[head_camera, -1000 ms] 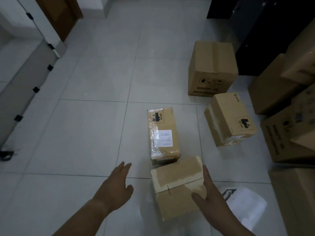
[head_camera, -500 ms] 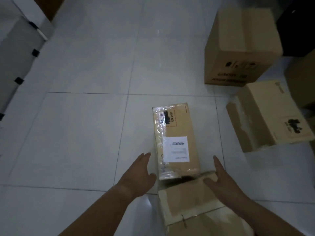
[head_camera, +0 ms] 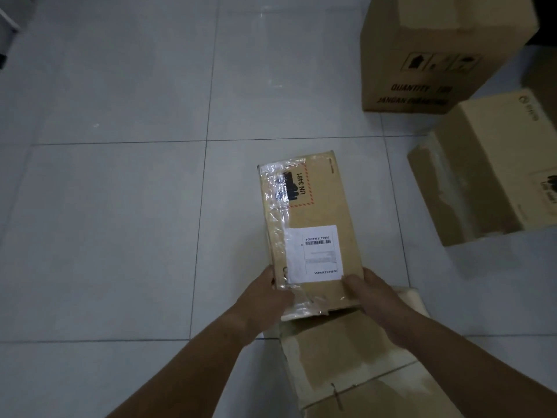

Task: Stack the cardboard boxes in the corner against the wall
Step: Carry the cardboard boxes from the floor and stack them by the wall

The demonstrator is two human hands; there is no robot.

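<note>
Early on, seemingly nothing stacked: grips long taped brown cardboard box (head_camera: 313,212), fingers of left hand (head_camera: 265,295) and right hand (head_camera: 376,294) clasping its near end.

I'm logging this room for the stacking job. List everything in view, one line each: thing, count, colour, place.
labelled box: 1, brown with a white label and clear tape, centre of view, near end held
near box: 1, brown with pale torn patches, bottom of view, at the labelled box's near end
large box: 1, brown with black print, top right
side box: 1, brown, right edge, nearer than the large box
white sheet: 1, white, beside the near box; kind unclear
floor: 1, pale grey tiles, under everything
left hand: 1, grips the labelled box's near left corner
right hand: 1, grips its near right corner
</note>
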